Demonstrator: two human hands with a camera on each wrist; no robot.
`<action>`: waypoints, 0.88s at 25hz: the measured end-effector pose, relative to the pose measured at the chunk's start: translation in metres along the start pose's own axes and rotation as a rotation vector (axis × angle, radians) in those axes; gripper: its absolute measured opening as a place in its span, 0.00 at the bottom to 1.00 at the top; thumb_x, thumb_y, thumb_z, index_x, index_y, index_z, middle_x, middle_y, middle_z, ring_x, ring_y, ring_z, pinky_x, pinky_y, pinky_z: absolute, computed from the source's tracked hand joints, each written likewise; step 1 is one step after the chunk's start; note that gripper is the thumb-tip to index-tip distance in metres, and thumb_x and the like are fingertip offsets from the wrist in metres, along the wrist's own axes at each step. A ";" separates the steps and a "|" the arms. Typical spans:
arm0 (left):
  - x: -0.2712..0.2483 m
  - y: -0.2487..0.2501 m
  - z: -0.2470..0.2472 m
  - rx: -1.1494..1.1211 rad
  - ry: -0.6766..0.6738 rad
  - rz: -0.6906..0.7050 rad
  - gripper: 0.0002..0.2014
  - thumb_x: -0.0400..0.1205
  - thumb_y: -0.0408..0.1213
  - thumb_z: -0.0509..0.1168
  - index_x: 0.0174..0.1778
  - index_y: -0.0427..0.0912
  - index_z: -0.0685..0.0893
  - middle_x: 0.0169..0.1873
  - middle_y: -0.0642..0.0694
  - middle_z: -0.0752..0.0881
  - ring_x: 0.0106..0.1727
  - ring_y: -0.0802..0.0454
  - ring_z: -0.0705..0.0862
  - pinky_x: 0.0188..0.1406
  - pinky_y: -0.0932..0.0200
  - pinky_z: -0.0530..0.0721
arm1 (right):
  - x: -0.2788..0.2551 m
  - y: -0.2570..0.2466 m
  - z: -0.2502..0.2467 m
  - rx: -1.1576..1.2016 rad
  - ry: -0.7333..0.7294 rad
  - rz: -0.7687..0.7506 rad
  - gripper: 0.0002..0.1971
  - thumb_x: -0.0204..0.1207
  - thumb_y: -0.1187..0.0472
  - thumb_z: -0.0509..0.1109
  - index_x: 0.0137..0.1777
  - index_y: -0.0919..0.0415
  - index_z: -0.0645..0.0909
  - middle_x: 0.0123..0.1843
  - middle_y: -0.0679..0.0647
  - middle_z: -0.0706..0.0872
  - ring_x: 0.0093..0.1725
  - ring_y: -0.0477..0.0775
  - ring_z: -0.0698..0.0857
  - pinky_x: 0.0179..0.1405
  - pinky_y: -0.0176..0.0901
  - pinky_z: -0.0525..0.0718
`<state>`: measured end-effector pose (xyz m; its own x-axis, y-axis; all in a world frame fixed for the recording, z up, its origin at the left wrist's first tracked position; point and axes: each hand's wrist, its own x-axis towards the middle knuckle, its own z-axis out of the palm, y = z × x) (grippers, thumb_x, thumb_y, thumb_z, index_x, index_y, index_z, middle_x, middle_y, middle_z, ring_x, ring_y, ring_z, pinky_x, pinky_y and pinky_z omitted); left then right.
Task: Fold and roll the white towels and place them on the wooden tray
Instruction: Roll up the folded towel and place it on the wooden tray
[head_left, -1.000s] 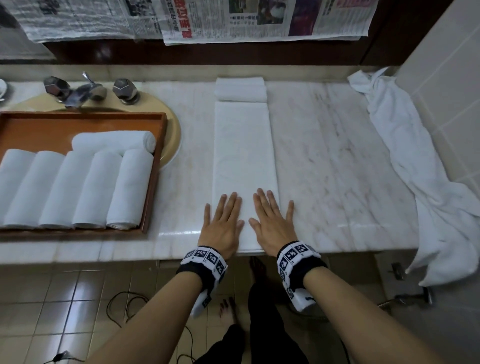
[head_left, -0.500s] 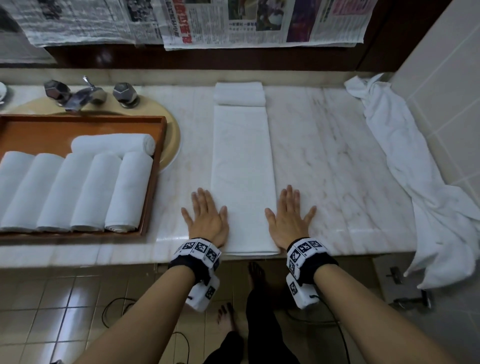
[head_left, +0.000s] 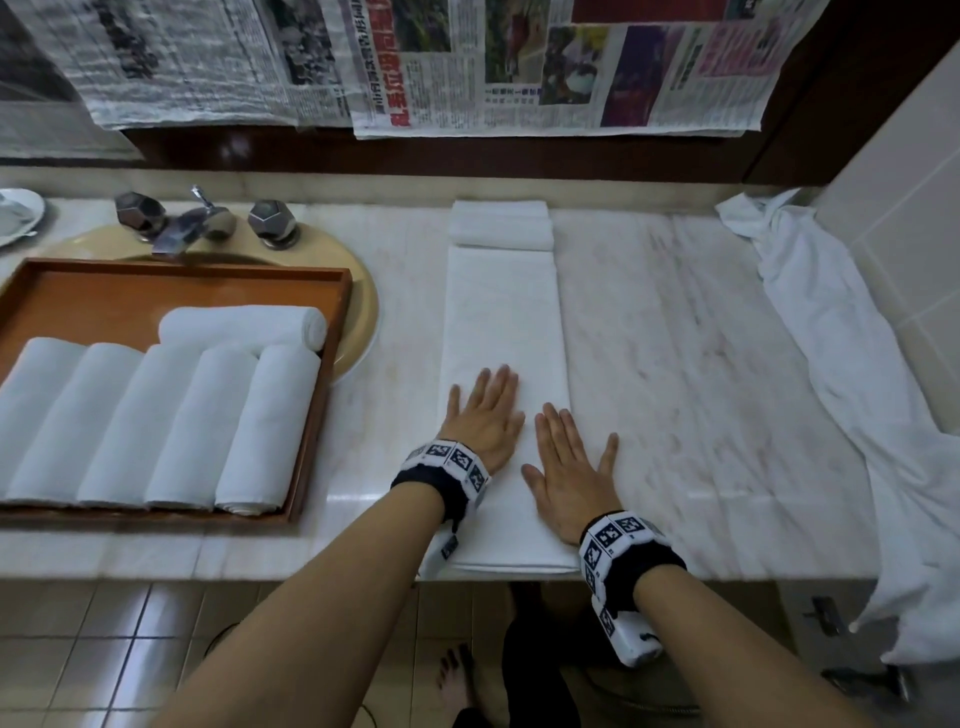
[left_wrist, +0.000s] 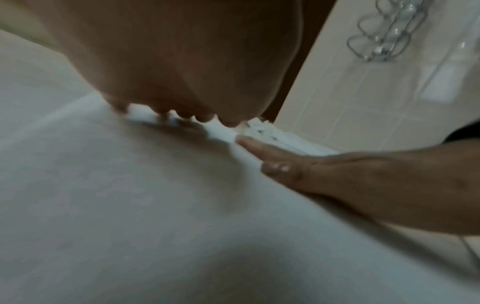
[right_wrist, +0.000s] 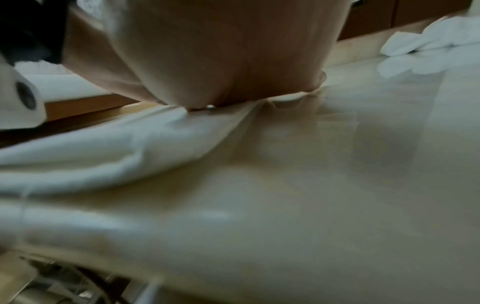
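Note:
A long white towel (head_left: 503, 312), folded into a narrow strip, lies on the marble counter (head_left: 701, 374) and runs away from me; its far end is folded into a thick pad (head_left: 500, 226). My left hand (head_left: 480, 418) lies flat on the strip's near part, fingers straight. My right hand (head_left: 569, 467) presses flat on the strip's right edge, partly on the marble. The wooden tray (head_left: 311, 415) at the left holds several rolled white towels (head_left: 156, 421). In the left wrist view my palm (left_wrist: 182, 61) rests on the towel (left_wrist: 116, 205), with the right hand (left_wrist: 337, 176) beside it.
A loose white towel (head_left: 852, 374) drapes along the right wall and over the counter's edge. A faucet (head_left: 200, 221) and tan basin (head_left: 358, 312) sit behind the tray. Newspaper (head_left: 545, 62) hangs on the back wall. A white dish (head_left: 15, 213) is at the far left.
Both hands slid outward to the strip's side edges, then came back inward. The left hand now lies farther up the towel; the right sits on its right edge.

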<state>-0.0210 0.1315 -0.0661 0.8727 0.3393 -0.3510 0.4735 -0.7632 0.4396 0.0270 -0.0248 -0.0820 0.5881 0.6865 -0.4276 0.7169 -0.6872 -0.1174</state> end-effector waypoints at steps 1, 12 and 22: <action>0.004 -0.011 0.000 0.033 -0.014 0.004 0.29 0.90 0.49 0.39 0.85 0.48 0.36 0.84 0.52 0.33 0.85 0.50 0.34 0.81 0.39 0.35 | 0.001 0.000 0.000 -0.004 0.000 0.000 0.33 0.87 0.43 0.38 0.83 0.56 0.27 0.83 0.46 0.23 0.82 0.46 0.26 0.75 0.80 0.36; -0.075 -0.034 0.034 0.243 -0.026 0.067 0.29 0.89 0.54 0.36 0.85 0.55 0.35 0.83 0.54 0.31 0.84 0.52 0.32 0.82 0.36 0.38 | -0.002 0.005 -0.004 -0.014 0.001 -0.007 0.33 0.86 0.42 0.38 0.85 0.54 0.31 0.84 0.44 0.27 0.83 0.45 0.30 0.74 0.82 0.37; -0.106 -0.046 0.041 0.200 -0.049 -0.042 0.29 0.89 0.52 0.37 0.84 0.53 0.34 0.82 0.53 0.29 0.83 0.50 0.30 0.81 0.33 0.35 | -0.046 0.005 0.024 0.032 0.068 0.066 0.32 0.86 0.40 0.39 0.84 0.47 0.32 0.85 0.44 0.28 0.84 0.51 0.30 0.75 0.80 0.34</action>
<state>-0.1399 0.1078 -0.0834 0.8438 0.3498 -0.4071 0.4721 -0.8444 0.2531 -0.0056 -0.0655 -0.0845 0.6584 0.6536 -0.3734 0.6642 -0.7378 -0.1203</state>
